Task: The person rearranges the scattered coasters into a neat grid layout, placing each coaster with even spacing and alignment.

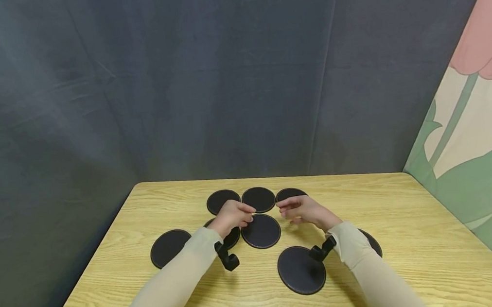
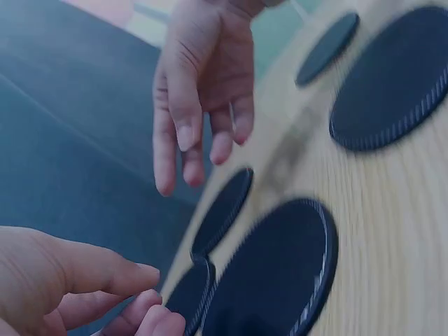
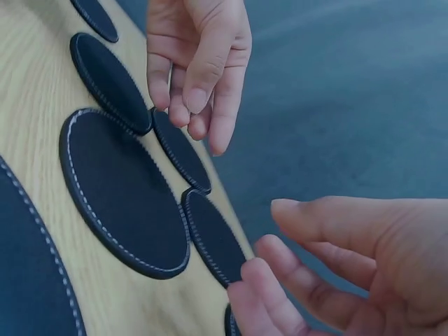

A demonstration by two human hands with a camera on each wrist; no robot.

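Observation:
In the head view my left hand (image 1: 232,216) hovers over the middle of the table, fingers loosely bent with nothing between them. Under and beside it lie a partly covered round black coaster (image 1: 232,238) and another flat coaster (image 1: 261,232). Across from it my right hand (image 1: 307,211) hangs palm inward, fingers relaxed and holding nothing. Its fingertips overlap the right coaster (image 1: 291,192) of a back row of three. Light stitching runs round the edge of a coaster (image 3: 126,192) in the right wrist view. A gap separates the two hands.
More black coasters lie apart: one at the left (image 1: 170,248), one in front (image 1: 298,273) and one at the right (image 1: 371,242), partly behind the right sleeve. A dark curtain (image 1: 231,86) borders the wooden table (image 1: 411,236) at the back and left. Flower-patterned cloth (image 1: 484,162) hangs at the right.

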